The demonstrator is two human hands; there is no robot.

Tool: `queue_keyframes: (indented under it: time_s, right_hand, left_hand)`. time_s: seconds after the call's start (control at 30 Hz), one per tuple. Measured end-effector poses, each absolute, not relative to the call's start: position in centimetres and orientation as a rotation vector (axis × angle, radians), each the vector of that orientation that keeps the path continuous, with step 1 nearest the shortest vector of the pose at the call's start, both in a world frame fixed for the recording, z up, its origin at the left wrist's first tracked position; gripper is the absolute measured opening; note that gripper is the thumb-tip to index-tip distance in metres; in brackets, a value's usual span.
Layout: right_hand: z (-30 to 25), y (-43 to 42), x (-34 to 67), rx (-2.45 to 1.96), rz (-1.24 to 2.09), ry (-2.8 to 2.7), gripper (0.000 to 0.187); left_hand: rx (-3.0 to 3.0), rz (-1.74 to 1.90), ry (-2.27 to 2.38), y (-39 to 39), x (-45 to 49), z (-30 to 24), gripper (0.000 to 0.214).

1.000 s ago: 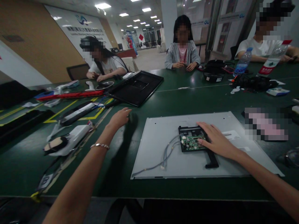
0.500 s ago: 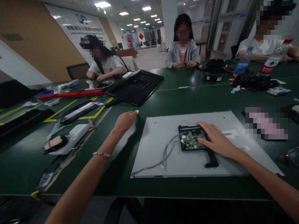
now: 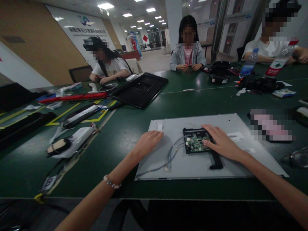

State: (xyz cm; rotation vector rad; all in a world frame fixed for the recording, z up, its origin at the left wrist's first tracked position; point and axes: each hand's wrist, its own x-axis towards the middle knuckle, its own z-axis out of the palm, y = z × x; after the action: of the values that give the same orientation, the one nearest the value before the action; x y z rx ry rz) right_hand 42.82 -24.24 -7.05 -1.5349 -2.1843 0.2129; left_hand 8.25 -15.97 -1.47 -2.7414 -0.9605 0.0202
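Observation:
A grey metal-backed panel (image 3: 154, 150) lies flat on the green table, with a black bracket (image 3: 216, 162) on top that carries a green circuit board (image 3: 196, 145). Blue-grey cables (image 3: 169, 154) run left from the board to the panel's near-left corner. My left hand (image 3: 149, 141) is over the panel's left part, closed, with a small white strip like tape (image 3: 159, 126) at its fingertips. Stretched out across the bracket's right side is my right hand (image 3: 222, 142), its thumb on the board and its fingers along the upper edge.
A black monitor cover (image 3: 141, 88) lies beyond the panel. At the right are a blurred pink object (image 3: 271, 125) and glasses (image 3: 298, 158); water bottles (image 3: 249, 64) stand farther back. Several loose parts, including a white device (image 3: 77, 141), occupy the left. Three people sit across the table.
My left hand has moved right, from the bare table onto the panel's left part, carrying the white strip. My right hand stays on the bracket and board.

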Motion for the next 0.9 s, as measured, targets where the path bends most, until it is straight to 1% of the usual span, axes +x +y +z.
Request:
queue_keyframes:
  time_s: [0.2,0.43,0.73,0.9]
  right_hand:
    - [-7.1,-24.2,42.8,-1.525,0.215,-2.192,0.064]
    - [-7.1,-24.2,42.9,-1.523,0.217,-2.191,0.062]
    - [-7.1,-24.3,42.9,-1.544,0.206,-2.195,0.059]
    - [-7.1,-24.3,42.9,-1.55,0.222,-2.206,0.06]
  left_hand:
    - [-2.77,-0.003,-1.237,-15.5,7.3,-1.1,0.032]
    - [-2.696,0.017,-1.312,-15.6,7.0,-0.8,0.034]
    - [-2.672,0.213,-1.182,-17.0,6.7,-0.7,0.033]
    - [-2.647,0.234,-1.094,-17.5,6.9,-0.5,0.028]
